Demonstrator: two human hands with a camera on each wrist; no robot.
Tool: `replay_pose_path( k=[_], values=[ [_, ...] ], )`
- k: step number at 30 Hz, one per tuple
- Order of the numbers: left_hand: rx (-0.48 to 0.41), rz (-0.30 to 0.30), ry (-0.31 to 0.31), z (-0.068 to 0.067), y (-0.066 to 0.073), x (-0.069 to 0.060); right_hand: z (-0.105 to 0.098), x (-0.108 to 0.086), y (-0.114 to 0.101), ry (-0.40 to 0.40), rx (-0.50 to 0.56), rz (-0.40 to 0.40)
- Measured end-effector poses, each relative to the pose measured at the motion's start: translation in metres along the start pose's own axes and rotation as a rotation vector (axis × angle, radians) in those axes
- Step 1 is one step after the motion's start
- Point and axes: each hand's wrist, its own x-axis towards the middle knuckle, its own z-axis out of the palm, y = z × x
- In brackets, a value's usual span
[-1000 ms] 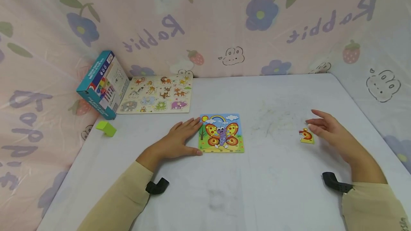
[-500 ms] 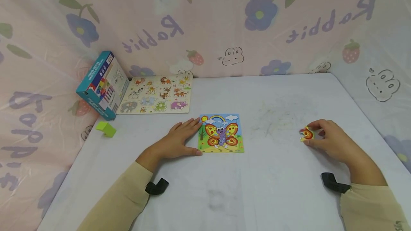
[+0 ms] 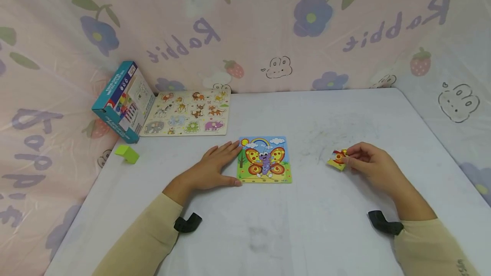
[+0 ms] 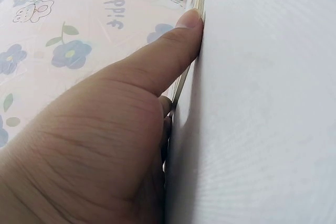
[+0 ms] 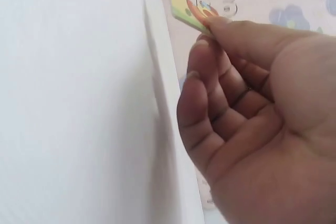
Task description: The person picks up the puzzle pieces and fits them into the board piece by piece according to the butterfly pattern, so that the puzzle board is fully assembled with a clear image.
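Observation:
A square butterfly puzzle board (image 3: pixel 264 159) lies flat near the middle of the table. At its left edge rests my left hand (image 3: pixel 209 171), fingers mostly straight, with the thumb by the lower left corner; the left wrist view shows that thumb (image 4: pixel 178 40) touching the board's side. My right hand (image 3: pixel 374 167) pinches a puzzle piece (image 3: pixel 337 159) between thumb and fingertips, to the right of the board. Yellow, red and green print marks the piece (image 5: pixel 186 11), which is held clear of the table in the right wrist view. The fingers behind it are curled.
An animal puzzle board (image 3: pixel 188 113) lies at the back left, beside a standing blue box (image 3: pixel 122 101). Nearer the table's left edge is a small lime-green block (image 3: pixel 127 153). Printed curtain cloth (image 3: pixel 245 24) hangs behind the white table (image 3: pixel 307 233).
My right hand has closed its thumb and fingers on the puzzle piece, picked it up and carried it left. The left hand and the butterfly board have stayed in place.

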Motion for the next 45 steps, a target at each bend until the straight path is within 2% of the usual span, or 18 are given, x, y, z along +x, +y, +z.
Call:
replay_pose_path(
  k=[5, 15, 24, 29, 33, 38, 42, 45],
  values=[
    [-0.005, -0.005, -0.004, 0.000, 0.001, 0.000, 0.016, 0.001, -0.009, -0.009, 0.077, -0.010],
    [-0.004, -0.011, -0.006, 0.000, 0.001, 0.000, 0.055, 0.006, -0.027, -0.112, 0.147, -0.027],
    [-0.007, -0.002, 0.004, 0.001, 0.000, 0.000, 0.097, 0.007, -0.049, -0.079, 0.142, -0.097],
    [-0.009, -0.004, 0.003, 0.001, 0.001, 0.000, 0.113, 0.011, -0.059, -0.073, 0.140, -0.110],
    [-0.012, -0.007, 0.002, 0.000, 0.002, 0.000, 0.119, 0.013, -0.067, -0.066, 0.104, -0.107],
    [-0.010, -0.004, 0.007, -0.001, 0.002, 0.000, 0.121, 0.014, -0.068, -0.040, 0.039, -0.144],
    [-0.008, -0.006, 0.006, -0.002, 0.003, -0.001, 0.121, 0.012, -0.066, -0.029, -0.028, -0.229],
    [-0.014, -0.006, 0.002, -0.002, 0.004, -0.001, 0.120, 0.010, -0.066, -0.080, -0.148, -0.337]
  ],
)
